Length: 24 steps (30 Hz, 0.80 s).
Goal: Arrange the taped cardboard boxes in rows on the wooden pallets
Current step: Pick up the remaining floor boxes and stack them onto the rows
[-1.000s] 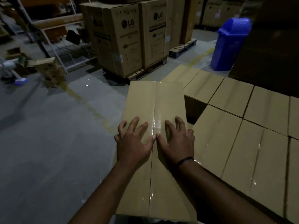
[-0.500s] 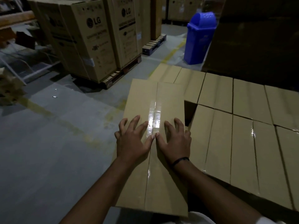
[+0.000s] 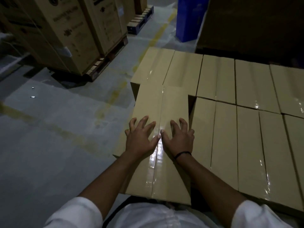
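Two flat palms, left hand (image 3: 139, 139) and right hand (image 3: 178, 139), fingers spread, gripping nothing, press taped box (image 3: 158, 175) into row gap (image 3: 191, 104).

The blue plastic bin (image 3: 189, 18) and the tall printed cardboard cartons (image 3: 65, 30) are cut off by the top edge. The rows of taped tan cardboard boxes (image 3: 246, 129) hide whatever carries them and run past the right edge.

Left hand (image 3: 141, 139) and right hand (image 3: 178, 138) spread flat, thumbs seemingly touching.
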Available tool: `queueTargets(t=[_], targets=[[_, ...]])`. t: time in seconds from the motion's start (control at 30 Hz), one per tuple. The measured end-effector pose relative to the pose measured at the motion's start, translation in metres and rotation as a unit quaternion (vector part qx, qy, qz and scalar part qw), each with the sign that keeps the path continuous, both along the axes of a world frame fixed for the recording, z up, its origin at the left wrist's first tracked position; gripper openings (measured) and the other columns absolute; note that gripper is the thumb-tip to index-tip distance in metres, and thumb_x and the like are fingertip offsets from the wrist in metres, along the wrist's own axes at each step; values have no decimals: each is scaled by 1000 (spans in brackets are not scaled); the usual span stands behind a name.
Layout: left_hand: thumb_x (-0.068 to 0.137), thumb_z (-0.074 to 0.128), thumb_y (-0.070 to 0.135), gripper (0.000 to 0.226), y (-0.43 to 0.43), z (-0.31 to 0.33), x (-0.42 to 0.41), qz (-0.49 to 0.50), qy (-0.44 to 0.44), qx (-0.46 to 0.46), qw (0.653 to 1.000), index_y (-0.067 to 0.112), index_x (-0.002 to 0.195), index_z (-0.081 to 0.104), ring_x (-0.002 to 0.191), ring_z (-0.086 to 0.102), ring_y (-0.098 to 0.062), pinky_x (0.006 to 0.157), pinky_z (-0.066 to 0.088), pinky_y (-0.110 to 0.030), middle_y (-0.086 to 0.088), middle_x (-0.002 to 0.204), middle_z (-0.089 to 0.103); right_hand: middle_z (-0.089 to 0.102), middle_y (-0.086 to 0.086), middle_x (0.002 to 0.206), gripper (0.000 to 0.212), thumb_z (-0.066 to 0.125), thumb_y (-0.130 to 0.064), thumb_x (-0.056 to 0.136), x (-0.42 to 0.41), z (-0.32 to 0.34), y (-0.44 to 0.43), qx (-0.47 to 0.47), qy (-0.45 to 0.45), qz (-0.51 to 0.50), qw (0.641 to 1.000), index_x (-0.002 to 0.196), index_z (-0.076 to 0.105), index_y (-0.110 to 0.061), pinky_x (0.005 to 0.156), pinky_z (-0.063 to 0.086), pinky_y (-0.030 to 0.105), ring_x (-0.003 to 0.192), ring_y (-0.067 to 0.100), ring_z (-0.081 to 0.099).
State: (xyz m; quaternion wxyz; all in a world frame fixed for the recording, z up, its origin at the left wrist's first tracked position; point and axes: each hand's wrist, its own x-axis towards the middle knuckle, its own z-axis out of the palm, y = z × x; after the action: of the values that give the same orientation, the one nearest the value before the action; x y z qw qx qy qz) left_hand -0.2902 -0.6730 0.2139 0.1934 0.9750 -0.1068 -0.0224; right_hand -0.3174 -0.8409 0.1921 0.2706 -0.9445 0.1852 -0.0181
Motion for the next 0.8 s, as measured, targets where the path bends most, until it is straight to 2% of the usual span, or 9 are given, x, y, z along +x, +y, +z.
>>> queueTargets(t=[0.13,0.33,0.53,0.63,0.7,0.8], targets=[[88,50,73,64,-7,-24,26,-31,23,-6,999,44,146,50,150,14,-25,110,33,-58,16,165,28,24,-4,161,69,47,-72,88,23,-18,-10,-2,17,-20,1000,146,47,-35,110,38,49,132,33,35],[87,54,72,66,-11,-54,71,-83,69,-18,994,46,147,48,153,7,-22,114,31,-61,19,165,23,26,-2,161,67,51,-69,87,57,-44,-19,-21,49,-50,997,145,49,-35,107,38,46,129,34,37],[86,56,75,67,-12,-78,114,-149,79,-30,985,48,146,48,154,4,-21,115,30,-60,20,166,19,21,0,163,64,53,-65,89,82,-60,-22,-36,47,-98,993,145,49,-35,110,37,50,132,34,35],[87,56,73,70,-13,-90,136,-214,106,-18,971,49,151,41,156,-5,-25,117,22,-64,16,170,8,20,2,163,62,55,-61,90,91,-71,-27,-33,44,-114,992,145,49,-34,111,37,51,135,36,33],[87,61,69,77,-15,-101,151,-252,170,18,953,47,155,34,156,-16,-30,118,15,-68,10,172,-4,18,5,165,63,57,-58,90,93,-84,-34,-15,98,-103,990,147,47,-33,112,34,52,139,38,30],[86,71,60,89,-16,-118,159,-282,276,103,913,39,160,25,152,-25,-41,120,16,-70,0,171,-16,8,7,168,71,58,-61,89,85,-107,-41,-10,252,-52,966,151,38,-32,115,25,58,147,44,18]])
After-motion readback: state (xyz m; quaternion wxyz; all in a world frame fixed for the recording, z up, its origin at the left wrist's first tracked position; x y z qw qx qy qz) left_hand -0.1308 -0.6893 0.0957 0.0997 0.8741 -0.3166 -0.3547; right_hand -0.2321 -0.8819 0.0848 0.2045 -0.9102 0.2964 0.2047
